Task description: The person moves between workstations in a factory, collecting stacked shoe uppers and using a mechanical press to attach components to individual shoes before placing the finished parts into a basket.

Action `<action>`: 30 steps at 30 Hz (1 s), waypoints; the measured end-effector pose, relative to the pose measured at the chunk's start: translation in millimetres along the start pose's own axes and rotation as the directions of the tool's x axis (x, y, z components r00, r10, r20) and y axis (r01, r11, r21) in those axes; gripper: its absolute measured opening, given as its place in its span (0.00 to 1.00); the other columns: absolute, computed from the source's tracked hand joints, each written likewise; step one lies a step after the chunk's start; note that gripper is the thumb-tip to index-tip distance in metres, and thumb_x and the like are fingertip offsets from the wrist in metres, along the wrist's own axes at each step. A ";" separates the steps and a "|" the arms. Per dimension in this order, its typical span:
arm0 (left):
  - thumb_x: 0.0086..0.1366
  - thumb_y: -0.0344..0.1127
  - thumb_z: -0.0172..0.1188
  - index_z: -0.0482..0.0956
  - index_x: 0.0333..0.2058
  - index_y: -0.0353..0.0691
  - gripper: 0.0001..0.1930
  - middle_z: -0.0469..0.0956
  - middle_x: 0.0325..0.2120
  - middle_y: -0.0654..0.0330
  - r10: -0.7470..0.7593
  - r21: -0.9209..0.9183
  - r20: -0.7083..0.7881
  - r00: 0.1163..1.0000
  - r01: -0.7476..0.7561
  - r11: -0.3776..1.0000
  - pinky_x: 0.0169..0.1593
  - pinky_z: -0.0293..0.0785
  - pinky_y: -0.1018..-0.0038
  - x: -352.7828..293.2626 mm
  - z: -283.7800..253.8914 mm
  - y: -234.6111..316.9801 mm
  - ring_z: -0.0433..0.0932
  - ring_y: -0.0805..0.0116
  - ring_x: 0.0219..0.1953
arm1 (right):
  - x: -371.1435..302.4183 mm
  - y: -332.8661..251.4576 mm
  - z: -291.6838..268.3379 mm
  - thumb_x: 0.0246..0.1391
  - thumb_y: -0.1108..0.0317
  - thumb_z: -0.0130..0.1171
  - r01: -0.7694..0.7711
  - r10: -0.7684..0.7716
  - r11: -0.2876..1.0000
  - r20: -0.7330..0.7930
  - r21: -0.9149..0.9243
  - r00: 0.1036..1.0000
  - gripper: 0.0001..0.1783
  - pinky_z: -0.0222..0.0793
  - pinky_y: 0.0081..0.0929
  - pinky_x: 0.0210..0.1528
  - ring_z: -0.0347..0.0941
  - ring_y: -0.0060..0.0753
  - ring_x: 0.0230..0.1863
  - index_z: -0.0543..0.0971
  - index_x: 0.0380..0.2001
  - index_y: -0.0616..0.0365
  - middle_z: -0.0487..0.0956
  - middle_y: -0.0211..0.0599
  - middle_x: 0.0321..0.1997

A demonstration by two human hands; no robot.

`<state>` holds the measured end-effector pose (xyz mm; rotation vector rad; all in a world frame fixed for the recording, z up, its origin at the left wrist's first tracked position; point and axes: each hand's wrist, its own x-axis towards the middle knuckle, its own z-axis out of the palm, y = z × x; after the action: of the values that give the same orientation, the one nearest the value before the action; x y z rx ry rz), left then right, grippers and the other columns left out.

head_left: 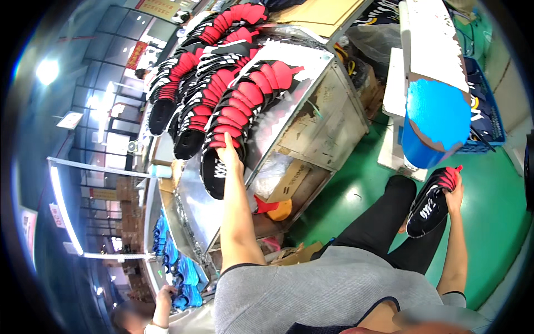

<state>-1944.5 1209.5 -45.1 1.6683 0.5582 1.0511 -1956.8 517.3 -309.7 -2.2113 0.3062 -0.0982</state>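
Long nested rows of black shoe uppers with red linings lie on the metal-topped bench [272, 131] at my left. My left hand [230, 155] is closed on the near end of the closest row of shoe uppers [239, 106], its arm stretched across the bench edge. Further left, another row of uppers [203, 106] lies alongside. Over my lap at the right, my right hand [455, 196] grips a small nested bunch of black uppers [427, 209] by its red-lined end. White markings show on the bunch's black front. Some fingers of both hands are hidden.
A blue-topped stand [436, 119] rises ahead of my knees, beside a blue basket [484, 111] of dark pieces. Under the bench is a shelf with a cardboard box [288, 181]. At lower left, a co-worker's hand [166, 294] is near blue uppers [186, 278].
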 end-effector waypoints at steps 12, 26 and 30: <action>0.65 0.48 0.52 0.64 0.56 0.32 0.28 0.67 0.54 0.51 -0.018 -0.005 0.999 0.031 0.613 0.790 0.51 0.66 0.67 -332.0 80.0 145.6 0.66 0.63 0.56 | -79.3 -173.8 -83.6 0.30 0.88 0.52 0.230 -0.153 0.972 -0.598 0.054 0.787 0.44 0.53 0.40 0.63 0.55 0.55 0.60 0.60 0.58 0.57 0.59 0.52 0.56; 0.61 0.50 0.58 0.66 0.54 0.33 0.30 0.71 0.50 0.56 -0.317 0.270 0.945 -0.083 0.745 0.610 0.58 0.61 0.71 -412.1 142.5 137.7 0.69 0.68 0.53 | -137.9 -206.4 -102.1 0.55 0.50 0.55 0.076 -0.057 0.993 -0.185 0.095 0.981 0.32 0.64 0.26 0.48 0.68 0.33 0.44 0.63 0.56 0.60 0.70 0.47 0.46; 0.62 0.56 0.56 0.64 0.56 0.33 0.34 0.68 0.53 0.56 -0.349 0.320 0.930 -0.112 0.711 0.626 0.59 0.59 0.71 -386.9 143.9 134.4 0.66 0.67 0.56 | -131.9 -212.5 -85.6 0.57 0.51 0.54 -0.166 0.141 0.916 0.094 0.365 0.986 0.32 0.65 0.25 0.48 0.69 0.28 0.42 0.62 0.56 0.61 0.72 0.43 0.41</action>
<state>-2036.0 786.2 -73.9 1.2096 0.1020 -0.7116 -2060.4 609.3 -84.6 -1.8029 0.3899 0.0035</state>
